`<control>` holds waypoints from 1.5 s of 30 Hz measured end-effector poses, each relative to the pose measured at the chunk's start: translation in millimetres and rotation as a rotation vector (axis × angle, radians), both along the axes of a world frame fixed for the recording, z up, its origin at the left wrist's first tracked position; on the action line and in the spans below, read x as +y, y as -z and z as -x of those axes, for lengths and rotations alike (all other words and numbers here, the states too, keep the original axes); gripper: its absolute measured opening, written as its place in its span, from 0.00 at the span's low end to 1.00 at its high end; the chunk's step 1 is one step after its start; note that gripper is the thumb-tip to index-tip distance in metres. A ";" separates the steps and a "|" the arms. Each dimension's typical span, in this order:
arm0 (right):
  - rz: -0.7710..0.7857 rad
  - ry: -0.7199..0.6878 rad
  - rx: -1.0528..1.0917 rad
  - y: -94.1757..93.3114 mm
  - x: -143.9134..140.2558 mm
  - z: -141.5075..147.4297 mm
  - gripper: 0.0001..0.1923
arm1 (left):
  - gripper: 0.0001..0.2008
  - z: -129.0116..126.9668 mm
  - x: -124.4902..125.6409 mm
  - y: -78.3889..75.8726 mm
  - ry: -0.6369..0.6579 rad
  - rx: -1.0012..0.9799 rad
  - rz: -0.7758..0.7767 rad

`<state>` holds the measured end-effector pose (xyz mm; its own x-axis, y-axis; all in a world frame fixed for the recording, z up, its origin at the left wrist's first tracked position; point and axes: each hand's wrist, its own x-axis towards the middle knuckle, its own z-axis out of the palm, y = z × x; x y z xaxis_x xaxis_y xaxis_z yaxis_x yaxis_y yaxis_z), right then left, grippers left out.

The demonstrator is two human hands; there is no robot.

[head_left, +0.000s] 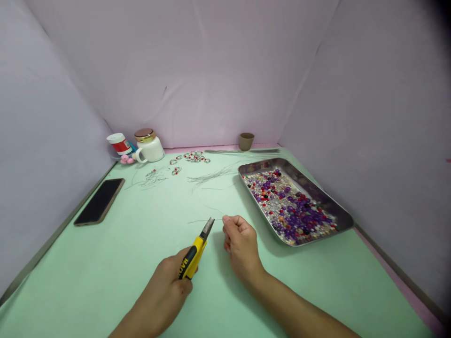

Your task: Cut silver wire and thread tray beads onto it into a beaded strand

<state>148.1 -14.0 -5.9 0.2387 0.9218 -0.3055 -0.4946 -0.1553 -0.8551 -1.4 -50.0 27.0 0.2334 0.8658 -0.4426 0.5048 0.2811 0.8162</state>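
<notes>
My left hand (172,277) grips yellow-handled pliers (196,251), whose metal jaws point up and away toward a thin wire (202,220) lying on the green table (141,234). My right hand (239,241) pinches the right end of that wire between thumb and fingertips, just right of the plier jaws. The wire runs left from my fingers past the jaw tip. A metal tray (338,211) full of purple, red and clear beads sits to the right of my right hand.
A dark phone (99,201) lies at the left. At the back stand a white jar with a gold lid (148,145), a red-and-white container (120,143) and a small brown cup (246,141). Beaded rings (192,157) and loose wire strands (211,176) lie mid-table. Lilac walls enclose the table.
</notes>
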 end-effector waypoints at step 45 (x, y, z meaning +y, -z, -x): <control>-0.007 -0.060 -0.099 1.8 -2.7 -4.0 0.12 | 0.11 -3.8 -0.3 -17.8 0.026 -0.085 0.151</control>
